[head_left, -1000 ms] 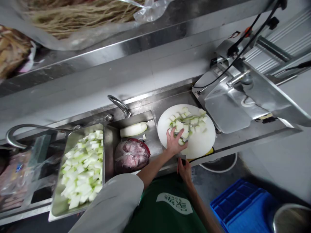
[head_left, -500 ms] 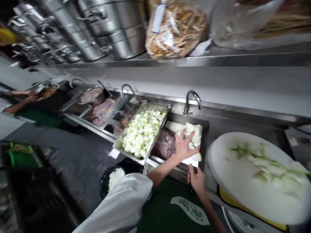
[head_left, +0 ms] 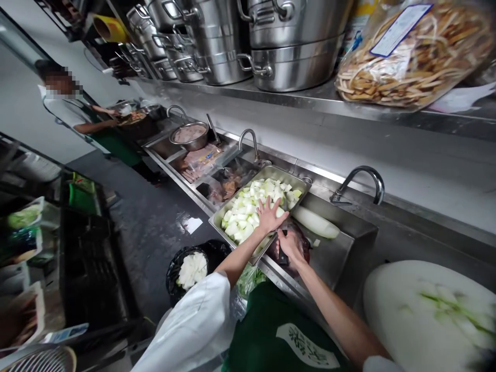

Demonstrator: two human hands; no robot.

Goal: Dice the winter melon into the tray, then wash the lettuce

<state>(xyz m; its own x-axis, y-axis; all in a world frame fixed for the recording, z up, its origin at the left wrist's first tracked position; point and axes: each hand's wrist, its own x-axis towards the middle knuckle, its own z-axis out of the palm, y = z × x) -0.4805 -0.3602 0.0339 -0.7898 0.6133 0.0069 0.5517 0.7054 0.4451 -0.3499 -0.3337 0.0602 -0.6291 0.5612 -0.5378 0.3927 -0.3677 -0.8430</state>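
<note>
My left hand [head_left: 270, 216] is spread flat over pale green-white gourd chunks [head_left: 241, 209] in a metal tray [head_left: 304, 187]. The tray lies across the sink. Close by at the tray's right edge, my right hand [head_left: 292, 248] is closed around the black handle of a knife [head_left: 283, 257]; its blade is hidden by my left hand and the chunks. Right of the tray, a long peeled piece of gourd [head_left: 315, 222] rests in the sink [head_left: 337, 258]. Dark reddish meat sits below my right hand, partly covered.
A round white cutting board [head_left: 391, 325] with green peelings stands at the right. Curved faucets [head_left: 360, 178] line the wall. Overhead, a shelf [head_left: 310, 103] carries steel pots and a bag of dried strips [head_left: 411, 62]. A black-lined bin [head_left: 170, 281] is below; a co-worker [head_left: 93, 121] stands far left.
Both hands and the knife have moved left, from the sink to the tray. The gourd pieces under my left hand have left the sink. The view has swung left.
</note>
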